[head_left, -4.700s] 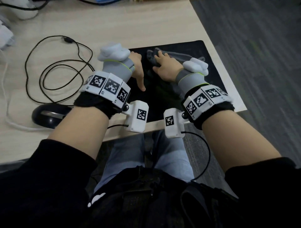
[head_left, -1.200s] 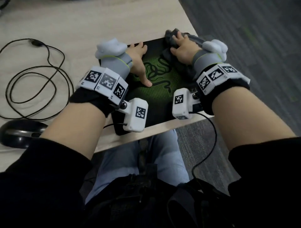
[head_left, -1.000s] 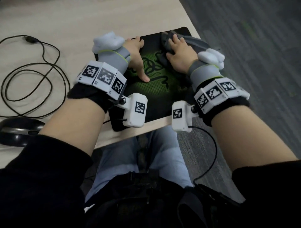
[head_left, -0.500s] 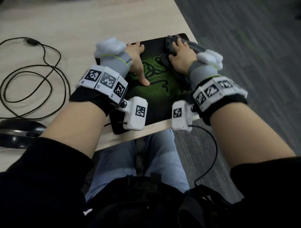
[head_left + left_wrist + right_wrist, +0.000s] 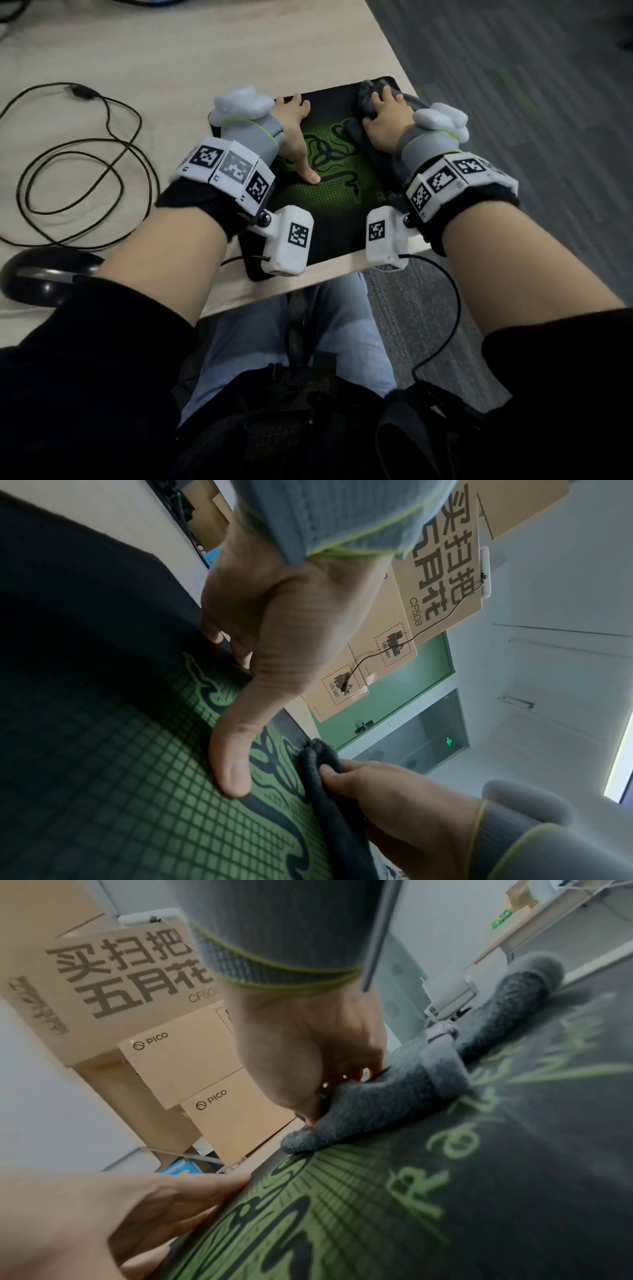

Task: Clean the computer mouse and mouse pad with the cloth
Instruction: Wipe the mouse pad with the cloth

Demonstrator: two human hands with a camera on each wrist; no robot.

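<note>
head view: the pad (image 5: 329,219) is laid flat at the desk's (image 5: 191,51) near right corner, its front edge close to the desk edge. the left hand (image 5: 294,137) is spread on the pad's left part, fingers straight, thumb pressed down near the green logo; nothing is gripped by it, the pad is only pinned. the right hand (image 5: 383,116) is set on the cloth (image 5: 368,94) at the pad's far right corner. from the right wrist view its fingers are seen bent over the grey cloth (image 5: 387,1093), which is bunched under them and trails away in a roll across the pad (image 5: 479,1191). the cloth is judged to be gripped as well as pressed down. the mouse (image 5: 48,275) is left well apart at the near left of the desk, partly hidden by the left sleeve, its cable (image 5: 85,164) looped beyond it.

the cloth looks soft, fluffy and light; it will likely fold and slip under the palm, so it is best bunched and held from above with the fingers curled over its leading edge. the pad seems thin, limp and cloth-faced; dragged fabric may shift or ruck it, so it is best pinned flat beside the wiped area, as the left hand (image 5: 274,653) is seen doing in the left wrist view. the mouse looks hard, smooth and glossy, probably light and prone to slide; its sides would be the place to hold it.
</note>
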